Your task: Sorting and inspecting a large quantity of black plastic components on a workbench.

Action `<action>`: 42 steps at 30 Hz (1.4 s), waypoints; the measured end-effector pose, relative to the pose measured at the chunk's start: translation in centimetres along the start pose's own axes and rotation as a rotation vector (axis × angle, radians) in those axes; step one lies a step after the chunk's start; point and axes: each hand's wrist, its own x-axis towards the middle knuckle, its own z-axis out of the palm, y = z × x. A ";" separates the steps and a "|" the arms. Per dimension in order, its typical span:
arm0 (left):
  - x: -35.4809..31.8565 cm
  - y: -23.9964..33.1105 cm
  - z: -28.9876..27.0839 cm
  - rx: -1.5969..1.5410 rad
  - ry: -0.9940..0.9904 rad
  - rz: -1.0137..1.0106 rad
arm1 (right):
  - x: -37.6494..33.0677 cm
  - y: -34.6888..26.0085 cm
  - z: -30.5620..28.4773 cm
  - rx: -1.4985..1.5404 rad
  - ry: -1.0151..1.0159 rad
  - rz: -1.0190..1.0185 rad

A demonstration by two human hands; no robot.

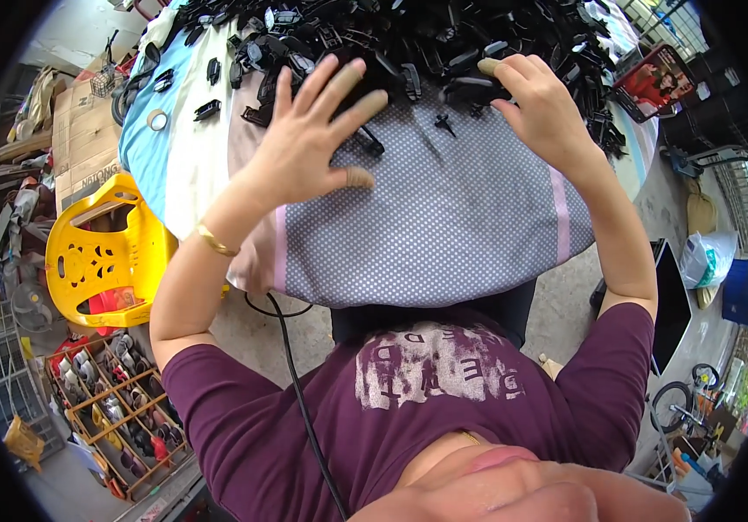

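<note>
A heap of small black plastic parts (374, 39), some with shiny grey faces, covers the far side of a cloth-covered round table (444, 217). My left hand (309, 143) is spread wide above the near edge of the heap, fingers apart, with beige coverings on several fingertips. Under it, a narrow black part (371, 142) lies partly hidden. My right hand (544, 109) reaches to the heap's near right side, thumb apart from the fingers. Its covered index fingertip is over or touching the black parts; I cannot tell which. Between the hands lies a small dark pointed piece (445, 124).
Loose black parts (207, 110) and a tape roll (156, 119) lie at the table's left. A yellow plastic chair (100, 252) stands beside it. A black cable (296, 391) runs down before me. A picture-fronted box (655, 83) is at the right edge.
</note>
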 end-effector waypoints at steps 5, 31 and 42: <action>1.9 -0.5 2.6 0.016 0.139 -0.056 | 1.7 -0.9 0.7 -0.059 0.098 -0.133; 6.2 0.0 -0.7 -0.463 0.228 -0.237 | 4.0 -0.8 -1.5 0.458 0.165 0.015; 6.4 3.3 1.4 -0.261 0.087 -0.285 | 2.9 -0.7 1.8 0.356 -0.062 -0.007</action>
